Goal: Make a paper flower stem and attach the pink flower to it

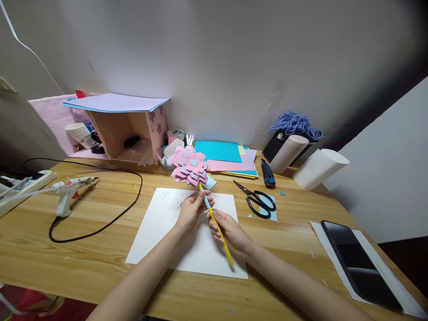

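A paper flower (pixel 189 167) with layered pink and lilac petals and a light-blue heart at its centre is held up over a white sheet (pixel 150 227). Its thin yellow stem (pixel 224 246) slants down to the right, with a light-blue band (pixel 206 199) wrapped round the upper part. My left hand (pixel 193 207) is closed on the stem near this band, just below the petals. Lower down, my right hand (pixel 227 227) grips the yellow part between thumb and fingers. Some fingers of both hands are hidden behind the stem.
Black-handled scissors (pixel 261 203) lie on a blue scrap to the right, near a utility knife (pixel 268 174). At left rests a glue gun (pixel 68 194) with a looping black cord. Coloured paper (pixel 219 152) and a cardboard box (pixel 157 129) stand behind; a phone (pixel 361 263) lies far right.
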`<state>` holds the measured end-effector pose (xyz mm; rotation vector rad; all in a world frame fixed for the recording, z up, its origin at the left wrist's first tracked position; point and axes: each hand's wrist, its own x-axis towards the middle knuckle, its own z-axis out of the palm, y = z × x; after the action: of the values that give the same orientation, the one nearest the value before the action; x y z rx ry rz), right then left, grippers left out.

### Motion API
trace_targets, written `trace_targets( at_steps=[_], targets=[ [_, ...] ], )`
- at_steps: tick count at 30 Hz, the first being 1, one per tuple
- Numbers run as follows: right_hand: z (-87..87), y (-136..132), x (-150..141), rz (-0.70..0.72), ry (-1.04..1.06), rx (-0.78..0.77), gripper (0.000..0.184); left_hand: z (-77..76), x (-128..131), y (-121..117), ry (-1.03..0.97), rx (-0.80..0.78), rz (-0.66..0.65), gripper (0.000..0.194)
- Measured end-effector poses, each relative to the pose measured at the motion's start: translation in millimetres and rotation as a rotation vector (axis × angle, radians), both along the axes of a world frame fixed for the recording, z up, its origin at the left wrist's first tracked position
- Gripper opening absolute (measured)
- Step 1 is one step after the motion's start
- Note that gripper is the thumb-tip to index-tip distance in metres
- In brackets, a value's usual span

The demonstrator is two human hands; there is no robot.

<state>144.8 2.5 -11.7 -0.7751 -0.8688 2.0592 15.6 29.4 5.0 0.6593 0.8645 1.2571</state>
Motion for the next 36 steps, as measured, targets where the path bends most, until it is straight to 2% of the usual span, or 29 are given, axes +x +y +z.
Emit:
trace_targets(
  at_steps=[5, 7, 10, 13, 17, 22, 26, 29, 32, 36],
  targets=[
    [-4.3, -4.3, 0.3, 0.234, 0.051, -0.086, 0.038, 0.8, -4.1, 2.8, -0.051, 0.047, -0.037, 0.03],
    [-5.0, -5.7, 0.0, 0.264, 0.056, -0.096, 0.039, 0.8, -4.1, 2.9, -0.046, 0.085, -0.008, 0.028],
    [-5.5, -8.8, -3.0, 0.222, 0.048, -0.12, 0.037, 1.8, 0.6, -1.2, -0.032, 0.11, 0.015, 0.027],
    [-5.5, -11.5, -7.0, 0.17, 0.045, -0.092, 0.038, 4.7, 8.4, -8.0, -0.021, 0.112, -0.015, 0.027],
    [-8.4, -13.4, -9.9, 0.177, -0.001, -0.07, 0.039, 8.0, 12.7, -11.6, -0.091, 0.097, -0.052, 0.027],
    [-15.2, -15.5, -10.8, 0.161, -0.011, 0.083, 0.038, 7.5, 3.8, -4.9, -0.077, 0.127, -0.013, 0.028],
    [-13.9, -13.3, -8.2, 0.12, -0.14, 0.221, 0.036, 7.7, 0.1, -3.7, 0.042, 0.137, -0.01, 0.028],
    [-10.4, -9.2, -5.3, 0.04, -0.209, 0.31, 0.033, 7.8, 4.6, -7.9, 0.176, 0.117, -0.081, 0.033],
    [-8.4, -6.0, -4.0, 0.019, -0.21, 0.324, 0.035, 6.6, 9.5, -11.5, 0.237, 0.102, -0.128, 0.034],
    [-8.5, -5.7, -3.9, 0.09, -0.184, 0.302, 0.039, 7.3, 7.9, -10.1, 0.297, 0.122, -0.056, 0.036]
  ],
)
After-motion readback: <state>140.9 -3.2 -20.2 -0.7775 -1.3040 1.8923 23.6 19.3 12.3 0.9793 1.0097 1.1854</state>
